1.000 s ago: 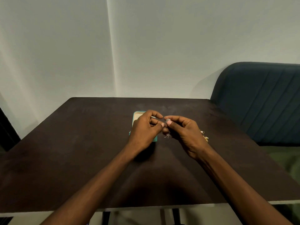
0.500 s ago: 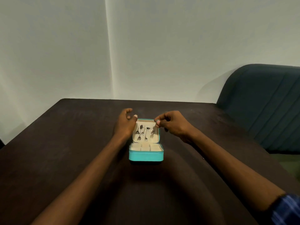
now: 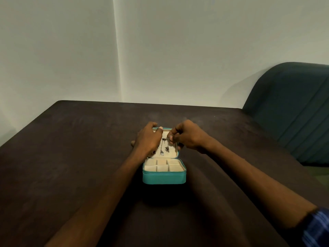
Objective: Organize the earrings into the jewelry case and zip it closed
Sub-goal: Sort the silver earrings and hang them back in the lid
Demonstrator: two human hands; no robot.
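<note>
I am in the middle of hanging earrings in the lid of the jewelry case [image 3: 164,177], which sits open on the dark tabletop [image 3: 71,148] straight ahead of me, lid upright and the divided tray facing me. Several dangling earrings [image 3: 164,147] already hang on the cream lining of the lid; how many I cannot tell, since my left wrist covers part of that panel.

My right hand [image 3: 188,138] pinches a small silvery earring [image 3: 170,137] between thumb and forefinger at the upper right of the lid, the other fingers curled in. My left hand [image 3: 148,138] curls over the lid's top left edge, thumb in front, steadying it. Both forearms reach forward and converge on the case.

As I judge it, the next move is delicate: guide the earring's post or hook into its hole in the lining without knocking the ones beside it, while the left hand stops the lid from tipping back. Only once every earring is in does the lid fold down for zipping. The tray compartments look bare from here.
</note>
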